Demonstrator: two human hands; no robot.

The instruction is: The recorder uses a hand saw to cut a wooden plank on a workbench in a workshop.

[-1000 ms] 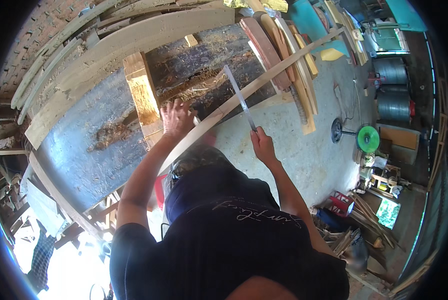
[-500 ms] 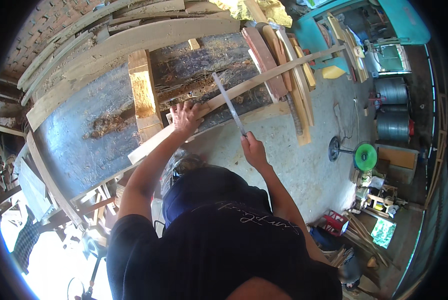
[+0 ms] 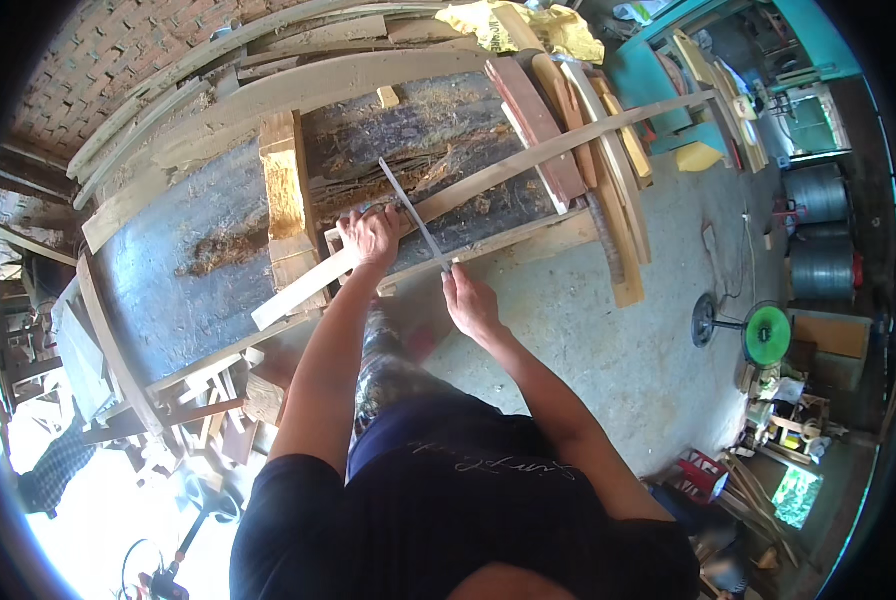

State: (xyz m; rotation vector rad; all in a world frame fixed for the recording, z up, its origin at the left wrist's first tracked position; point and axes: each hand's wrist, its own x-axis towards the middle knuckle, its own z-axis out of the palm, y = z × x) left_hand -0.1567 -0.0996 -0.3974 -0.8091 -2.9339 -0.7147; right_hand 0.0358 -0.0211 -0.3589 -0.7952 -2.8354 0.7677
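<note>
My left hand (image 3: 369, 237) is closed around a long, narrow wooden strip (image 3: 513, 163), close to its near left end. The strip lies slantwise across a dark, worn slab (image 3: 208, 290) and over stacked boards on the right. In my right hand (image 3: 471, 302) is a long, narrow metal blade (image 3: 408, 210), its fingers wrapped around the near end. The blade crosses the strip just right of my left hand, its tip pointing away to the upper left. Whether it touches the strip I cannot tell. A rough wooden block (image 3: 290, 190) lies across the slab beside my left hand.
Several boards (image 3: 533, 125) lie across the slab's right end, projecting over the concrete floor (image 3: 568, 330). Long planks (image 3: 358, 75) line the far side. A green fan (image 3: 767, 334) stands at right, with metal drums (image 3: 820, 270) beyond. Scrap wood (image 3: 223, 405) is piled at the lower left.
My right hand has brought the blade leftward, nearer my left hand. My left hand keeps its hold on the wooden strip. The whole view has shifted slightly.
</note>
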